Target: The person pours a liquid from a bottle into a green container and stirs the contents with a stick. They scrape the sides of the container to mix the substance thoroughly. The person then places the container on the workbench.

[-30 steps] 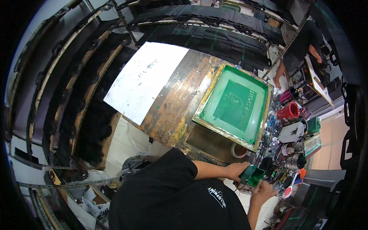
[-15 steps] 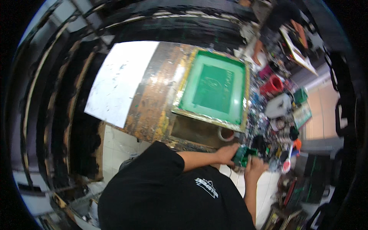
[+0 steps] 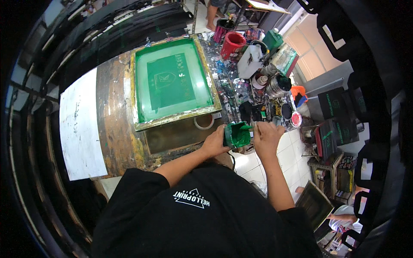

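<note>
My left hand [image 3: 215,142] is wrapped around the side of a square tub of green ink [image 3: 239,138], its open mouth turned up toward me. Thick green ink coats the tub's inner walls. Pinched in my right hand [image 3: 267,136] is a green-coated stick [image 3: 246,127], whose tip lies over the tub's mouth. A screen-printing frame [image 3: 174,121] with green mesh and a faint emblem rests on the worn wooden board, just left of and beyond the tub. A roll of tape [image 3: 204,122] sits near the frame's close edge.
White paper [image 3: 81,129] covers the board's left end. Stained bench clutter at the right includes a red bucket [image 3: 232,45], a white jug [image 3: 249,63], a green bottle [image 3: 272,39] and paint cans [image 3: 279,84]. Other people's limbs show at far top and lower right; dark racks flank the left.
My view has swung right, so board and frame appear farther left. The tub's open mouth now faces me more, and the green-coated stick shows clearly in my right hand.
</note>
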Tool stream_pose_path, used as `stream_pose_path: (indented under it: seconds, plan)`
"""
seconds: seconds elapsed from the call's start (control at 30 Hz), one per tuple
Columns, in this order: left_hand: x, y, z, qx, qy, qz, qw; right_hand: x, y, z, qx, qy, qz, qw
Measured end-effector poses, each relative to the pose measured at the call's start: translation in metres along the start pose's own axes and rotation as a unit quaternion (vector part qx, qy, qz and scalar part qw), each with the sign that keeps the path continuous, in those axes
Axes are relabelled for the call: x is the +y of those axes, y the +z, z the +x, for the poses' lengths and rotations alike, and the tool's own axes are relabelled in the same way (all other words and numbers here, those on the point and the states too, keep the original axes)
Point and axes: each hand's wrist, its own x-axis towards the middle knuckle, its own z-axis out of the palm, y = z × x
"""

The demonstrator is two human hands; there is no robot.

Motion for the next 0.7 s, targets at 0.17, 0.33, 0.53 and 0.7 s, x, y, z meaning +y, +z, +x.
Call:
stream_pose_path:
  seconds: [0.17,0.33,0.53,0.7]
  plan:
    - [0.007,-0.001,0.000,-0.016,-0.031,0.010,0.999,0.001,0.037,-0.043,-0.066,-0.047,0.034,0.996]
    - [-0.007,0.007,0.003,-0.004,-0.016,0.032,0.999,-0.001,0.008,0.003,0.025,-0.016,0.057,0.998]
    - [0.004,0.004,0.003,-0.023,-0.036,0.020,0.999,0.006,0.040,-0.042,-0.042,-0.038,0.042,0.998]
    - [0.003,0.004,0.004,-0.006,-0.022,0.037,0.999,0.004,0.014,-0.001,0.027,-0.013,0.062,0.998]
